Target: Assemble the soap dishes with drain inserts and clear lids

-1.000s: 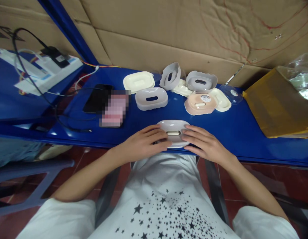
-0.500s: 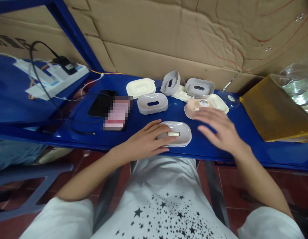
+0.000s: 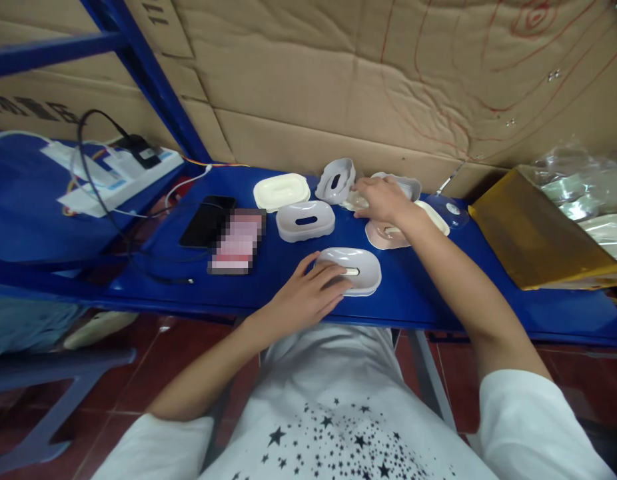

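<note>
A glossy grey oval soap dish (image 3: 369,270) lies near the table's front edge, with a small white elongated insert (image 3: 352,272) in its central slot. My left hand (image 3: 316,290) is closed around the dish's left end, thumb at the far rim and fingers over the inside. My right hand (image 3: 383,200) reaches to the back of the table, thumb and fingers apart over a small pale heap (image 3: 356,201). Its fingertips are partly hidden. Beside it stands a grey slotted tray (image 3: 336,180) on edge; another grey tray (image 3: 407,187) is partly behind the hand.
At the back left lie a cream tray (image 3: 282,192) and a grey slotted tray (image 3: 305,221). A pinkish dish (image 3: 383,237) sits under my right forearm. To the left are phones (image 3: 207,221) and a power strip (image 3: 118,183) with cables; a taped box (image 3: 533,230) stands right.
My right hand has moved left and farther back, from above the pinkish dish to the pale heap. My left hand stays at the soap dish, its fingers now closer together.
</note>
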`<state>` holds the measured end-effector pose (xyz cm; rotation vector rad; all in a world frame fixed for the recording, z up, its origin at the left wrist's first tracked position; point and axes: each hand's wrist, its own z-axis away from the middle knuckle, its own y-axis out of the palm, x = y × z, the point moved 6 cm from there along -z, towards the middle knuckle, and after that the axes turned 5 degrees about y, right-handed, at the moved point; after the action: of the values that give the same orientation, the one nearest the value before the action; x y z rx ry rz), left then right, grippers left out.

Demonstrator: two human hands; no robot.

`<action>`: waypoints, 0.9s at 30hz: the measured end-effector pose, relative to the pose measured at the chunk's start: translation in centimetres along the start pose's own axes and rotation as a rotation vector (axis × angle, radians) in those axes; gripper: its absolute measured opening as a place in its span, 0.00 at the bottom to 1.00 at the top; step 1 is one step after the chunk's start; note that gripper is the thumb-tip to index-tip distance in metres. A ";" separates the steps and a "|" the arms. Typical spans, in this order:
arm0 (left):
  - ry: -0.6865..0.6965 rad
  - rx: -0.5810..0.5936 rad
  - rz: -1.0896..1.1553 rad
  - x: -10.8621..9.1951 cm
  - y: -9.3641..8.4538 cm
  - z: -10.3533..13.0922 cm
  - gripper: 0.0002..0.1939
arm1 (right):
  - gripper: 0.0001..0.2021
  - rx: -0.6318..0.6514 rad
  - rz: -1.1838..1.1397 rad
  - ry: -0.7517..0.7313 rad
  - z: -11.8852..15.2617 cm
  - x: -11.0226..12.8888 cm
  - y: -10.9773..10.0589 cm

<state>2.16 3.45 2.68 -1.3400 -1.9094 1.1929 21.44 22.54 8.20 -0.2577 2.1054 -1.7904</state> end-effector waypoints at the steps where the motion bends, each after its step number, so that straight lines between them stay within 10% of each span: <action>1: -0.003 -0.006 0.004 0.0 0.0 0.1 0.12 | 0.24 0.003 0.067 -0.024 -0.2 0.9 0.2; 16: -0.069 -0.126 0.039 0.5 -0.9 0.4 0.15 | 0.21 -0.296 0.057 0.210 3.7 -2.6 -2.7; 22: -0.058 -0.043 0.032 0.4 -0.3 0.5 0.11 | 0.24 -0.232 0.060 -0.018 1.1 0.2 -2.2; 27: -0.137 -0.269 0.089 1.0 -2.1 1.2 0.26 | 0.20 -0.355 -0.481 0.020 3.0 0.3 -4.8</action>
<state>-0.20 3.69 3.87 -1.5299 -2.1902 1.1256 21.83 18.85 12.43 -0.9097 2.5253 -1.6322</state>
